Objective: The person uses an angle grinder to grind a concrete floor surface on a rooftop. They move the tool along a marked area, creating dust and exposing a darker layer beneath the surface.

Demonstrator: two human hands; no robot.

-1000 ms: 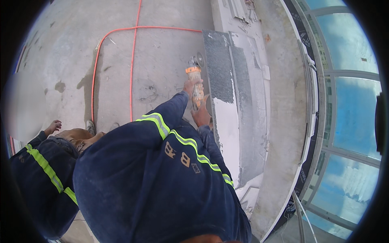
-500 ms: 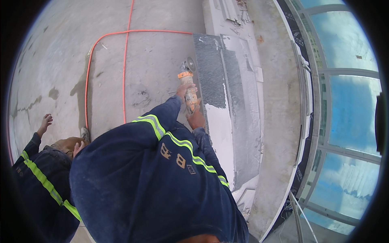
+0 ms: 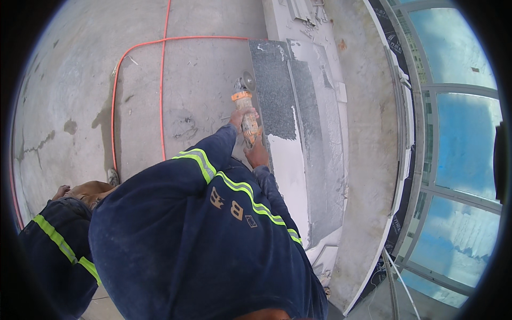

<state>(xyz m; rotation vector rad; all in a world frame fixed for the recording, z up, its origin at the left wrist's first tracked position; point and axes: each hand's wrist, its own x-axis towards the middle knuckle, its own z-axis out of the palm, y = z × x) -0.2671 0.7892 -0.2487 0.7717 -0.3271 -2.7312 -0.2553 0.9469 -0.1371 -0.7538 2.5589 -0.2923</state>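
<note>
My left hand [image 3: 243, 116] is wrapped round the body of an orange, dust-covered angle grinder [image 3: 247, 120]. My right hand [image 3: 256, 153] grips its rear end, lower in the picture. The grinder's round disc [image 3: 248, 81] is at the left edge of a long stone slab [image 3: 269, 85], whose dark speckled surface is partly coated white; whether they touch I cannot tell. A second, paler grey strip [image 3: 320, 149] lies along the slab's right side.
A co-worker [image 3: 58, 256] in navy is at lower left. Orange hoses [image 3: 162, 90] cross the concrete floor [image 3: 85, 80]. White offcuts [image 3: 306, 16] lie beyond the slab. A pale ledge [image 3: 362, 149] and glazed panels [image 3: 464, 138] run along the right.
The floor, slab, grinder and both my hands appear farther left as the view shifts, with my grip unchanged. The co-worker's raised hand has dropped lower.
</note>
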